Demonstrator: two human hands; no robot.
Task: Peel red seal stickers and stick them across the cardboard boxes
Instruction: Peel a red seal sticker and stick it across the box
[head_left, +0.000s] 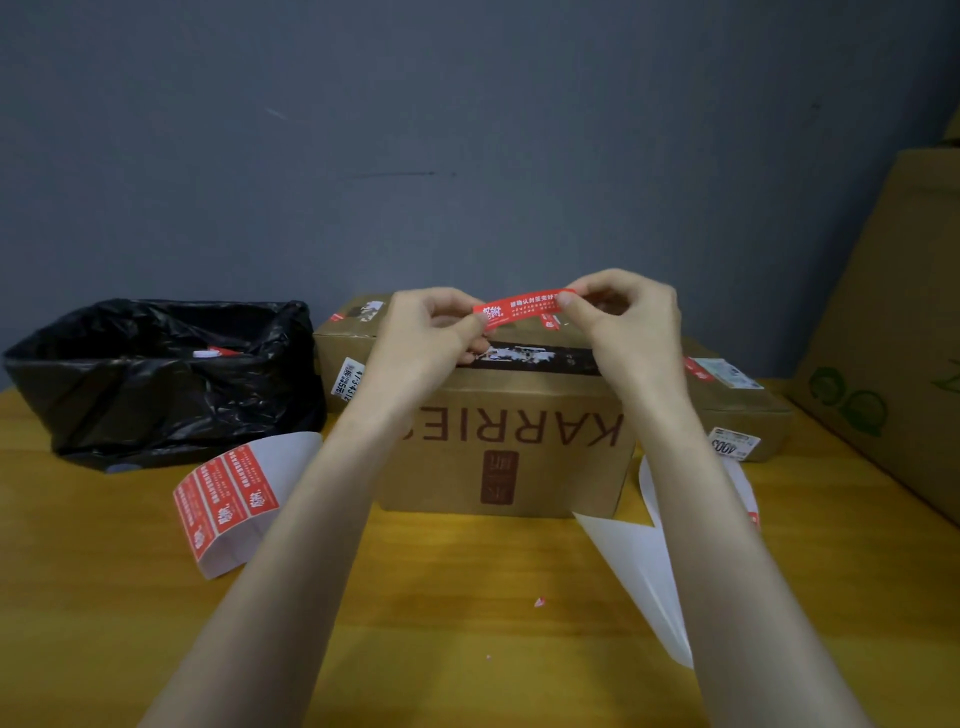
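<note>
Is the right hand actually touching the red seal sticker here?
Touching. The head view shows the right hand pinching one end of the red seal sticker between its thumb and fingers.

Single head-worn, wide-angle view, looking forward and down along the person's own forearms. The left hand (431, 332) and right hand (631, 327), close to the lens, meet at frame centre on a red seal sticker (524, 306). The wooden table (467, 571) fills the lower half, a grey wall (467, 130) the upper.

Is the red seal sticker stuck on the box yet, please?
Not yet: the red seal sticker is spread above the cardboard box, pinched by left hand and right hand.
</note>
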